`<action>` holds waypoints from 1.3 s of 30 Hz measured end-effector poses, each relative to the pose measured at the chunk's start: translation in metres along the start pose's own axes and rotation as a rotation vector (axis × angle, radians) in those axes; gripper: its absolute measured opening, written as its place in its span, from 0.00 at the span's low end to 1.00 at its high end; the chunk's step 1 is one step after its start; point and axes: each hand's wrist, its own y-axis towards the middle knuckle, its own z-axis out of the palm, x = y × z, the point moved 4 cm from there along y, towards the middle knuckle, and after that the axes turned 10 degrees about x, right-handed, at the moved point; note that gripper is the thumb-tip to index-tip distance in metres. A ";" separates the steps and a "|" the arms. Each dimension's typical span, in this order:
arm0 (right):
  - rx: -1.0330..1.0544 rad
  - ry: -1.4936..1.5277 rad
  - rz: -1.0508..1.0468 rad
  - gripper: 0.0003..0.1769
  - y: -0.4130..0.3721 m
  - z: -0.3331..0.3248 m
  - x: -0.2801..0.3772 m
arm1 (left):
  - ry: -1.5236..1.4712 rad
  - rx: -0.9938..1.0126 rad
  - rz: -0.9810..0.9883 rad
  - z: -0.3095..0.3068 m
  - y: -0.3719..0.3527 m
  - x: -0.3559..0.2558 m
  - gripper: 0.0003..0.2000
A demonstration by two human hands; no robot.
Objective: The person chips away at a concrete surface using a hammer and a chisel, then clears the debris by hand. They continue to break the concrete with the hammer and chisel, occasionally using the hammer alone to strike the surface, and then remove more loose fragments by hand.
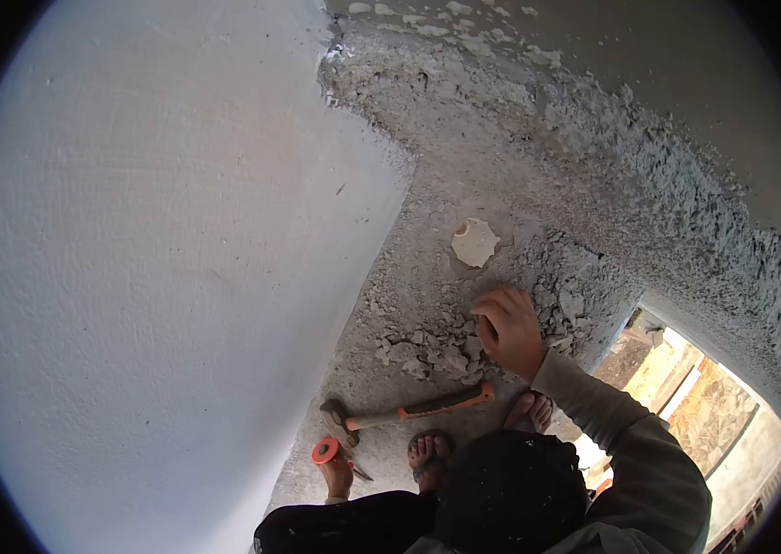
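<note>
My right hand [508, 334] is above the broken rubble [446, 358] on the floor, its fingers curled in toward the thumb. Whatever it may hold is hidden. Low on the left, my left hand [338, 476] is closed around a chisel [325, 451] with a round orange-red hand guard, and its metal point shows beside the fingers. Between my hands lies a hammer [409, 408] with an orange and black handle, its head toward the white wall. Beyond my right hand, a pale round cap [474, 243] with a notched rim sits in the rough floor.
A smooth white wall [178, 231] fills the left side. Chipped, rough concrete [594, 166] runs along the wall base at the right. More loose chunks [570, 300] lie to the right. My sandalled feet [429, 454] are close to the hammer. An opening [686, 388] lets in light at lower right.
</note>
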 end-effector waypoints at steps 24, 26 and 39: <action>-0.352 -0.093 0.446 0.36 -0.120 -0.066 -0.042 | -0.176 0.749 -0.168 0.002 -0.014 -0.193 0.11; -0.340 -0.059 0.445 0.36 -0.125 -0.057 -0.046 | -0.090 0.554 0.121 0.024 0.006 -0.221 0.12; -0.209 -0.024 0.474 0.42 -0.102 -0.026 -0.031 | 0.643 0.271 0.625 0.135 0.056 -0.257 0.46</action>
